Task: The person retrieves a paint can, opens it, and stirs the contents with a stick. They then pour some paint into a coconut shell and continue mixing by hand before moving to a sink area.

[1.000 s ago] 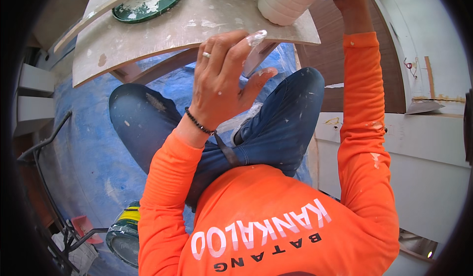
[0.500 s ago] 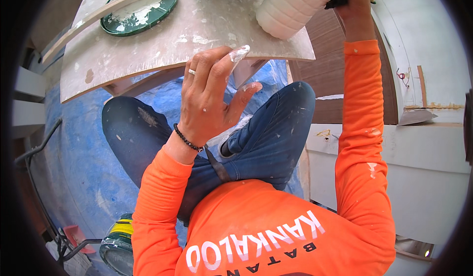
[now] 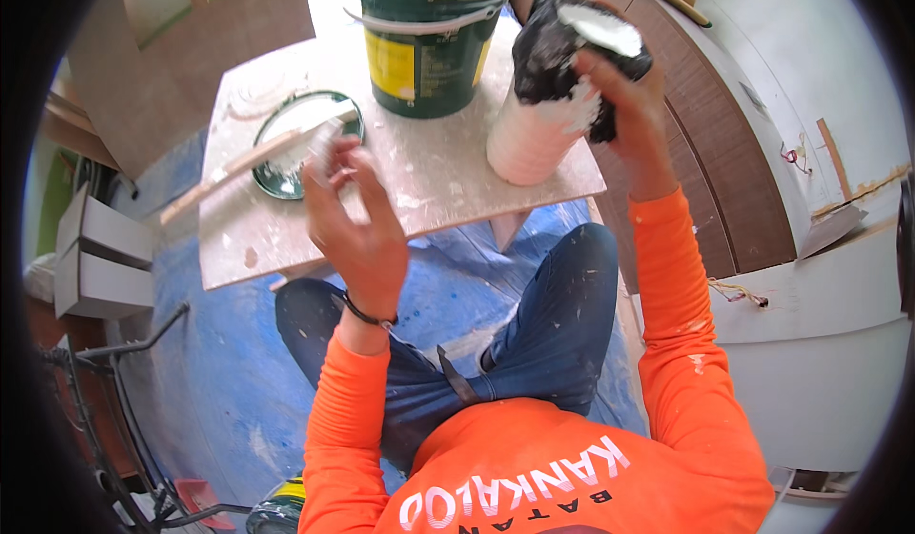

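My right hand (image 3: pixel 624 105) grips the black, crumpled covering (image 3: pixel 548 53) around the top of a white ribbed plastic bottle (image 3: pixel 538 143). White paste (image 3: pixel 605 31) shows on top of that covering. The bottle leans slightly at the right end of a white-stained board table (image 3: pixel 429 181). Over the table's front part is my left hand (image 3: pixel 357 215), its curled fingers apart and blurred, with white on a fingertip. Just beyond them lie a green lid (image 3: pixel 276 177) smeared with white paste and a wooden stick (image 3: pixel 224 174) across it.
A green and yellow bucket (image 3: pixel 429 62) with a pale handle stands at the table's back. Blue sheeting (image 3: pixel 214 362) covers the floor. Black metal tubing (image 3: pixel 133 351) and white boxes (image 3: pixel 103 258) are at left; brown wood panels (image 3: pixel 705 172) stand at right.
The view has tilted up, bringing the whole bucket and the bottle's covered top into sight. My left hand has moved forward toward the lid, fingers more curled. My right hand keeps hold of the bottle's top.
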The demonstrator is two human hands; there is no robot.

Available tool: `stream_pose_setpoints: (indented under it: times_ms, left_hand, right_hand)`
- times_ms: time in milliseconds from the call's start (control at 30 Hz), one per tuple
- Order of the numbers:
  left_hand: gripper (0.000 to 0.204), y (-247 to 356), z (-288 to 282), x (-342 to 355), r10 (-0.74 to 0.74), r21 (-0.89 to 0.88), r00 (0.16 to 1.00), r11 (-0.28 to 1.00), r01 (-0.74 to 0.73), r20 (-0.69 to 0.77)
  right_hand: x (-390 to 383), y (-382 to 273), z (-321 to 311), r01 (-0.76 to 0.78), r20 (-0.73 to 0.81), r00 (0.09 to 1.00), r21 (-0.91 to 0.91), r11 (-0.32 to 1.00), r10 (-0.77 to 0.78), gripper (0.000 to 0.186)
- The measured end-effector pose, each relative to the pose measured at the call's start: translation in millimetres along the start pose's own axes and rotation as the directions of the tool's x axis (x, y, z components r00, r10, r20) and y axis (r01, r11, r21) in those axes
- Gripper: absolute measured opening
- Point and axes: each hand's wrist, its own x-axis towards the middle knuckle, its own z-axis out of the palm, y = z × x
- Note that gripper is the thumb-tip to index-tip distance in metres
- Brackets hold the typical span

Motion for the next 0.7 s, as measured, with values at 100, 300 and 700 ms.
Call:
stream_pose_setpoints:
  times_ms: [100,300,700]
  left_hand:
    - [0.055,18,26,78,-0.180,-0.024,0.984,0.983,0.180,-0.015]
    - [0.098,22,92,160,-0.637,0.135,0.760,0.771,0.623,0.130]
    - [0.053,-23,-95,127,-0.266,0.766,0.945,0.563,0.312,-0.189]
  right_hand:
    - [-1,-5,6,0.018,-0.028,0.999,-0.079,0.997,-0.020,0.079]
    - [-2,-6,8,0.065,-0.001,0.998,-0.163,0.984,-0.067,0.081]
    - [-3,-3,0,0.017,0.009,1.000,-0.079,0.997,-0.016,0.083]
